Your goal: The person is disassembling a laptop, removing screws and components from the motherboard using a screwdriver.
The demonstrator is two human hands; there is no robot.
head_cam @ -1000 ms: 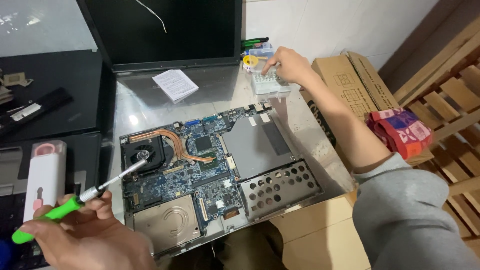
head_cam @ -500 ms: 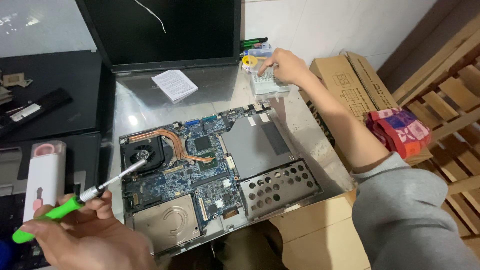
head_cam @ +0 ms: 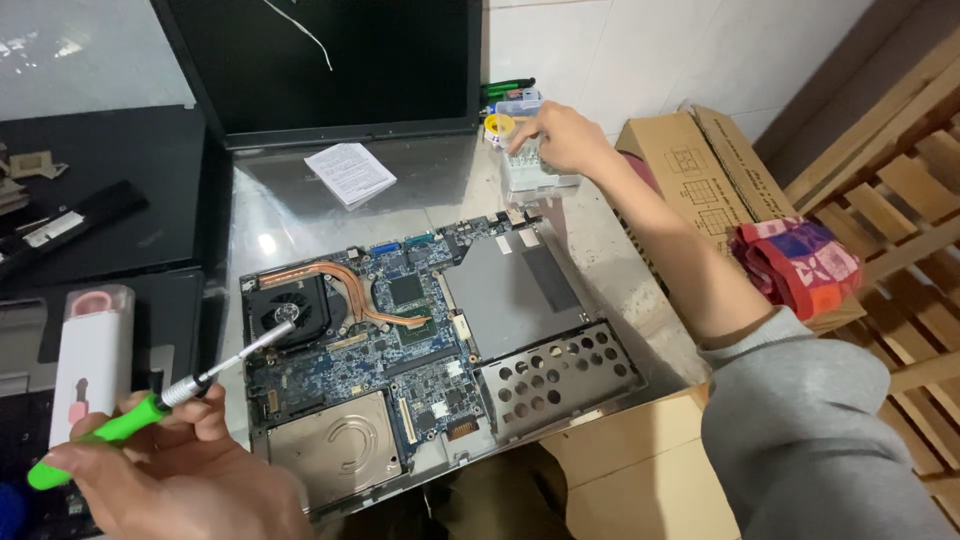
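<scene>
Head view, single entry.

Work surface: grey table (head_cam: pixel 600 240), its near edge cut off by the frame bottom; right edge runs close beside a cardboard box (head_cam: pixel 690 170) and wooden slats (head_cam: pixel 880 200). A red patterned cloth (head_cam: pixel 795 262) lies on the box's corner. Bare tabletop shows between the opened laptop base (head_cam: pixel 430 340) and the raised dark screen (head_cam: pixel 330 60) behind it, holding only a folded paper leaflet (head_cam: pixel 348 173). To the left, dark laptop parts crowd the margin, with a white and pink case (head_cam: pixel 92 360) just beside the base.

Laptop base: lies flat, centre of the table, circuit board exposed, fan (head_cam: pixel 288 312) at its left rear, perforated metal plate (head_cam: pixel 560 372) at its right front.

Left hand (head_cam: pixel 180 480): lower left, fingers curled around a green-handled screwdriver (head_cam: pixel 150 405); the shaft slants up to the right, its tip over the fan.

Right hand (head_cam: pixel 562 138): stretched to the far right corner of the table, fingers bent down onto a small clear plastic box (head_cam: pixel 535 175), touching its top; whether they grip it I cannot tell. Small tools and a yellow reel (head_cam: pixel 497 126) sit just beyond.
</scene>
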